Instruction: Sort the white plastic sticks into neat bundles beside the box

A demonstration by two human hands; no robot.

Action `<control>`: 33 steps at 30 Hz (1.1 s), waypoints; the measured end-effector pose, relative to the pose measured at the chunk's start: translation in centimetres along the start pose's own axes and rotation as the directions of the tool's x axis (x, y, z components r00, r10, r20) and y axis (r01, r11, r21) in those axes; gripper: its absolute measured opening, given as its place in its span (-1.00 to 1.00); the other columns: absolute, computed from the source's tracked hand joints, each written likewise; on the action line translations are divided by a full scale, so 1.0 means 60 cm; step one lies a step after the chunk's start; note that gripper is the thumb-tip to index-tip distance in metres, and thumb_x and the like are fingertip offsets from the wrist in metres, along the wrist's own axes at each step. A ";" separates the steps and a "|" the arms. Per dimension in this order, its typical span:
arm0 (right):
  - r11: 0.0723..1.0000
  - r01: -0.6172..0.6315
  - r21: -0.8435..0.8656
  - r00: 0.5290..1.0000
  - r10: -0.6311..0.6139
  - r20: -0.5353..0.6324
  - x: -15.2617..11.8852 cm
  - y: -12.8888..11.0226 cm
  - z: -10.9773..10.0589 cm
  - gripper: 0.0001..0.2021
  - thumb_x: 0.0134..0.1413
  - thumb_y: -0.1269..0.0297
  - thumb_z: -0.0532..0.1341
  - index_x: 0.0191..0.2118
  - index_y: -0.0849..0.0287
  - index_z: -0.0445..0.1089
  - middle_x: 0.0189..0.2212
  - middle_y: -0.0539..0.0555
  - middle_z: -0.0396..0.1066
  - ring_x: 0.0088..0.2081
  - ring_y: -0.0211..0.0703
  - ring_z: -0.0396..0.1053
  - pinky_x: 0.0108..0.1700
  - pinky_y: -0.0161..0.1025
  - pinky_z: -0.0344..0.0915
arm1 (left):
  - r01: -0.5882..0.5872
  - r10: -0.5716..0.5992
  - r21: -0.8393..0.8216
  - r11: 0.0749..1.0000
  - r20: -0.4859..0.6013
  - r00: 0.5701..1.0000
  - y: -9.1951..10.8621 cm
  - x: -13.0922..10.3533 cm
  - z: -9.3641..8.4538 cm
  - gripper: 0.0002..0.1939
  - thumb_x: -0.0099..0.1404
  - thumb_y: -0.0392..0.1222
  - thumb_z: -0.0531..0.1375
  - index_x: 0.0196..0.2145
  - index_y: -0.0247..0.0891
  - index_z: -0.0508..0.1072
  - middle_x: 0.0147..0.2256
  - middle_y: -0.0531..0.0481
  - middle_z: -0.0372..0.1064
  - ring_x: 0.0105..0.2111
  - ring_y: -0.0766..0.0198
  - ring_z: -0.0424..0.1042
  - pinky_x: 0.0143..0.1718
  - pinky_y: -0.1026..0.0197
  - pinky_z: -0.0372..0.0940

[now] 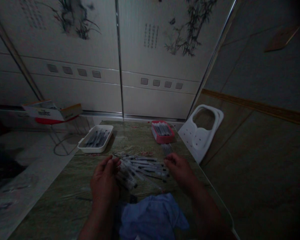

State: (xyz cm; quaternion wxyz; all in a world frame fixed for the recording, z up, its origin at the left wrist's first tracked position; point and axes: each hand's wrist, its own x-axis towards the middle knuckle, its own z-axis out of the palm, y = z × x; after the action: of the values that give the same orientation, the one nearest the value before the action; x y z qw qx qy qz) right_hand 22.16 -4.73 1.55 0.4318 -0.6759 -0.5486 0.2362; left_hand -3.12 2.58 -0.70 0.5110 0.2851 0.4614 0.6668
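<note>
A loose pile of clear-barrelled pens (146, 166) with dark tips lies on the table between my hands. My left hand (105, 178) is at the pile's left edge, its fingers curled together; it is too dark to make out what they hold, if anything. On the right, my right hand (180, 168) is closed, thumb and fingers pinched around the near end of a small bundle of pens (167, 149). The bundle points toward a pink basket (162, 138) filled with similar pens lying side by side. A white tray (105, 147) at the back left holds more pens.
A blue cloth (150, 216) lies at the near edge of the wooden-topped table (130, 135). Small reddish scraps (147, 153) are scattered behind the pile. A white folding chair (202, 136) stands right of the table. An open carton (52, 111) rests on a red stool at left.
</note>
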 end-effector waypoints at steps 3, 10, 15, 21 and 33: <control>0.990 0.047 -0.133 0.983 -0.022 0.184 -0.015 -0.009 0.023 -0.89 0.13 0.28 0.16 -0.30 0.15 0.42 -0.42 -0.02 0.44 -0.35 -0.22 0.36 -0.34 -0.34 0.15 | 0.015 -0.020 -0.119 0.993 -0.045 0.999 0.006 0.013 -0.011 -0.66 0.16 -0.16 0.33 -0.08 -0.21 0.50 -0.27 -0.04 0.54 -0.31 0.28 0.53 -0.23 0.23 0.38; 0.870 0.090 -0.484 0.935 0.094 0.342 -0.022 -0.002 0.055 -0.97 -0.01 0.36 0.24 -0.37 0.14 0.41 -0.44 -0.02 0.42 -0.39 -0.24 0.30 -0.41 -0.30 -0.08 | 0.034 -0.048 -0.207 0.978 -0.065 0.997 0.026 0.024 -0.022 -0.69 0.13 -0.25 0.32 -0.13 -0.24 0.48 -0.33 0.00 0.51 -0.36 0.32 0.50 -0.31 0.30 0.36; 0.835 0.148 -0.530 0.923 0.076 0.378 -0.025 -0.007 0.066 -0.93 -0.01 0.33 0.26 -0.33 0.12 0.43 -0.38 0.02 0.46 -0.35 -0.20 0.32 -0.40 -0.28 -0.11 | 0.066 -0.076 -0.170 0.983 -0.052 0.996 0.019 0.018 -0.017 -0.70 0.14 -0.23 0.32 -0.13 -0.23 0.48 -0.33 0.00 0.51 -0.36 0.32 0.50 -0.30 0.28 0.37; 0.816 0.154 -0.558 0.911 0.101 0.399 -0.025 -0.001 0.067 -0.90 -0.02 0.30 0.27 -0.31 0.11 0.45 -0.36 0.04 0.49 -0.34 -0.17 0.34 -0.40 -0.28 -0.11 | 0.065 -0.066 -0.039 0.997 -0.014 0.998 0.001 0.007 -0.009 -0.65 0.15 -0.14 0.33 -0.10 -0.23 0.47 -0.28 -0.03 0.53 -0.33 0.30 0.52 -0.24 0.24 0.37; 0.995 0.093 -0.036 0.943 -0.077 0.323 -0.026 -0.031 0.042 -0.87 0.12 0.22 0.22 -0.38 0.15 0.41 -0.52 -0.08 0.33 -0.46 -0.27 0.29 -0.47 -0.35 0.04 | 0.122 -0.278 0.348 0.930 0.446 0.851 -0.014 -0.045 0.016 -0.56 0.16 0.13 0.33 -0.15 -0.27 0.56 -0.33 -0.07 0.54 -0.41 0.25 0.46 -0.39 0.26 0.29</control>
State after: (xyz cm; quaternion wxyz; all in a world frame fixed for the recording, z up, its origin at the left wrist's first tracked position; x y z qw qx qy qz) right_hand 18.72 -5.32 1.61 0.3291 -0.6148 -0.6461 0.3102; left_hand -1.12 0.39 -0.80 0.6274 0.4696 0.4428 0.4356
